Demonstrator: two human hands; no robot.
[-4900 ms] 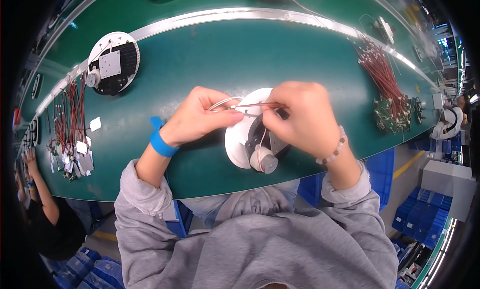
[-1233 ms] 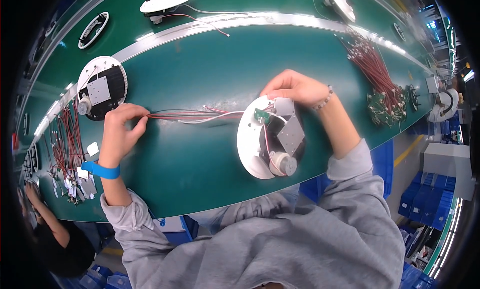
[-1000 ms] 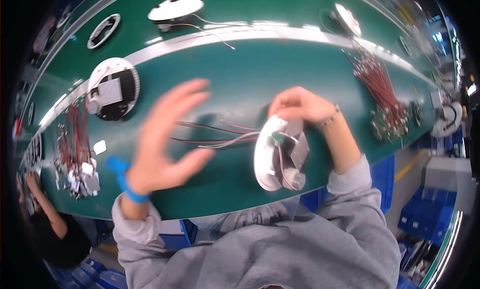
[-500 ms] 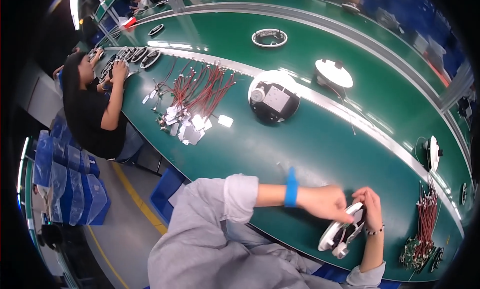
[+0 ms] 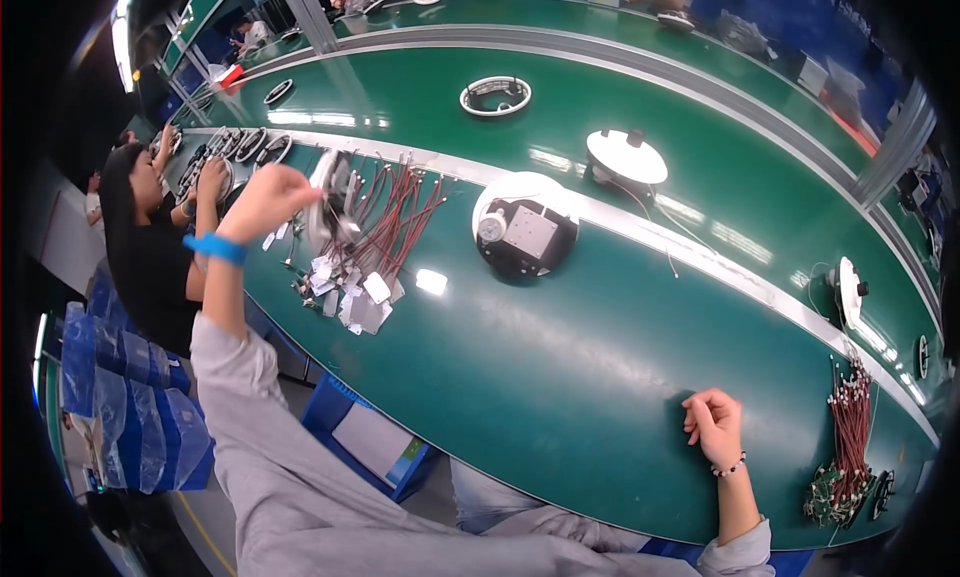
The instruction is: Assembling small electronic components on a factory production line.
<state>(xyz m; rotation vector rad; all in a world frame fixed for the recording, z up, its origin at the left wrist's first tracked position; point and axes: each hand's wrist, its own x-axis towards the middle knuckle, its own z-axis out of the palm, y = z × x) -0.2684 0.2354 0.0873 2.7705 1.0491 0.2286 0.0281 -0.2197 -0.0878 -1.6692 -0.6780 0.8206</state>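
My left hand [image 5: 268, 212] reaches far out to the left, its fingers pinched on the rim of a round white device housing [image 5: 325, 202] with dark parts inside. That housing is tilted on edge and blurred, over a bundle of red cables [image 5: 400, 217] with white and grey plates [image 5: 365, 312] at their ends. My right hand [image 5: 712, 427] is above the right part of the green bench, fingers loosely curled and a little apart, with nothing visible in it. Nearer the middle lies another white housing [image 5: 525, 192], its dark inside with a metal plate facing up.
A conveyor [image 5: 400, 77] runs behind the bench, carrying white round housings [image 5: 625, 157] and a white ring [image 5: 495, 97]. More red cables with green circuit boards [image 5: 840, 492] lie at right. A co-worker [image 5: 150, 247] handles housings at left. A blue bin [image 5: 365, 437] stands below the edge.
My left hand has swung from beside the right hand to the far left, taking the housing along. My right hand has let go of it. The view has shifted slightly.
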